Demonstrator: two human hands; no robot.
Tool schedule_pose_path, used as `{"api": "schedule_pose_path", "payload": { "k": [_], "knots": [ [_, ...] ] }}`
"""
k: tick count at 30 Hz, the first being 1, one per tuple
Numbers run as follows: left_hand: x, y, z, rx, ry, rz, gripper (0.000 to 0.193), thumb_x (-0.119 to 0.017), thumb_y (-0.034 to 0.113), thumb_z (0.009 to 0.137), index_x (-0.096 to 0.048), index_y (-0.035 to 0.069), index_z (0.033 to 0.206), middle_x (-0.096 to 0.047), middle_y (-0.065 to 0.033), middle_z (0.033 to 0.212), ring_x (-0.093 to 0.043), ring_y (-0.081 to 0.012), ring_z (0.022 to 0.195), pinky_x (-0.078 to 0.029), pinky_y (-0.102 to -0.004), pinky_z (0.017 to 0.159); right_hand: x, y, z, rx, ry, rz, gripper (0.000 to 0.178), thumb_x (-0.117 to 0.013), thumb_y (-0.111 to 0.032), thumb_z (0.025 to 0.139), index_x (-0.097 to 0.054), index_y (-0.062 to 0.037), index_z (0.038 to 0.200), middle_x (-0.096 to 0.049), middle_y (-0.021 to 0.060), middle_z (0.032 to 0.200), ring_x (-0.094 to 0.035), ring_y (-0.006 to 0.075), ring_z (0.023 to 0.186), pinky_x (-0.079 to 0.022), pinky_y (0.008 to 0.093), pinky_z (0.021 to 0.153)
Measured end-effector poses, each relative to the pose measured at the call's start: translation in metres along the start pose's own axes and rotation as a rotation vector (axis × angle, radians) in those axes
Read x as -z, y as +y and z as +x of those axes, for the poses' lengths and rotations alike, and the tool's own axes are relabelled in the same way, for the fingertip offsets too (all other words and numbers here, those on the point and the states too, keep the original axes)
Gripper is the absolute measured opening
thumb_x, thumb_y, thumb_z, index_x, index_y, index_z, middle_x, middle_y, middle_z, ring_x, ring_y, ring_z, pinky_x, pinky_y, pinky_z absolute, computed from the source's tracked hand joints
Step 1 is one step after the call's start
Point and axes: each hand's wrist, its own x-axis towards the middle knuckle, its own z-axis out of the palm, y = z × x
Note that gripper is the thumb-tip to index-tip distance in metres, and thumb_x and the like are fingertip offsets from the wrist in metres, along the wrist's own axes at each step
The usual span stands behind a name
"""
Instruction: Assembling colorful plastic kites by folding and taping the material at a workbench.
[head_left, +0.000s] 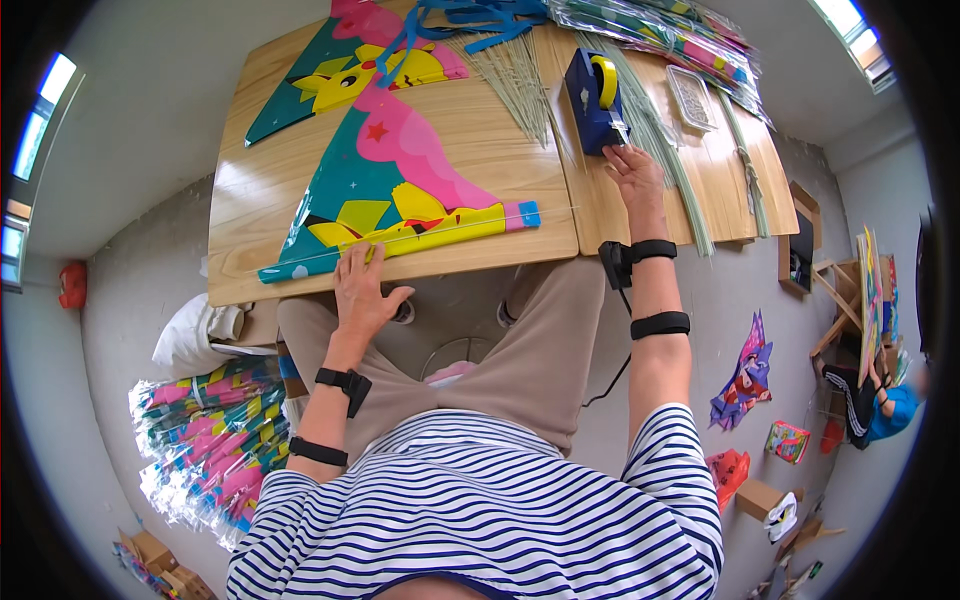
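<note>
A printed kite sheet in green, pink and yellow lies at the table's near edge. Along its near side runs a thin rod, with a blue patch at the right end. My left hand rests on that near side, fingers spread and thumb held out. At the front of a dark blue tape dispenser with a yellow-cored roll, my right hand has its fingertips pinched together on the end of the clear tape.
Another kite sheet lies farther back, near blue ribbons and thin rods. Right of the dispenser are more rods and a clear plastic box. Bagged kites are piled at my left. Another person works at far right.
</note>
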Motion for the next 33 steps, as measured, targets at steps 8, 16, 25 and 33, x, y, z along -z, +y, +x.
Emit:
{"api": "schedule_pose_path", "payload": {
  "k": [8, 16, 25, 33],
  "knots": [
    [0.001, -0.002, -0.002, 0.022, -0.009, 0.020, 0.081, -0.087, 0.036, 0.065, -0.057, 0.003, 0.132, -0.050, -0.0157, 0.134, -0.044, -0.0367, 0.128, -0.034, -0.0487, 0.110, -0.010, 0.005, -0.016, 0.043, 0.030, 0.026, 0.010, -0.060, 0.000, 0.094, -0.060, 0.0041, 0.103, -0.069, 0.0164, 0.106, -0.071, 0.0316, 0.102, -0.053, 0.0427, 0.076],
    [0.006, 0.004, 0.002, 0.024, -0.019, -0.027, 0.079, -0.087, 0.035, 0.066, -0.059, 0.002, 0.132, -0.050, -0.0181, 0.135, -0.043, -0.0388, 0.130, -0.035, -0.0478, 0.110, -0.017, 0.004, 0.050, 0.123, 0.436, -0.981, 0.018, -0.065, -0.014, 0.085, -0.067, 0.0036, 0.089, -0.068, 0.0198, 0.094, -0.070, 0.0336, 0.086, -0.056, 0.0445, 0.074],
    [-0.001, 0.006, 0.007, 0.021, 0.003, -0.037, 0.076, -0.083, 0.039, 0.070, -0.059, 0.002, 0.131, -0.049, -0.0182, 0.136, -0.042, -0.0401, 0.130, -0.033, -0.0507, 0.110, 0.014, 0.012, 0.002, 0.231, 0.277, -1.323, 0.020, -0.067, -0.018, 0.084, -0.075, 0.0001, 0.084, -0.072, 0.0163, 0.077, -0.071, 0.0243, 0.069, -0.056, 0.0393, 0.063],
    [0.002, 0.004, -0.002, 0.107, -0.005, -0.032, 0.078, -0.083, 0.039, 0.070, -0.056, 0.006, 0.136, -0.049, -0.0152, 0.137, -0.040, -0.0349, 0.135, -0.030, -0.0521, 0.114, -0.160, 0.071, -0.132, -0.124, -0.800, -0.715, 0.009, -0.070, -0.006, 0.085, -0.070, 0.0016, 0.088, -0.063, 0.0040, 0.073, -0.058, 0.0111, 0.060, -0.045, 0.0246, 0.056]
  ]
}}
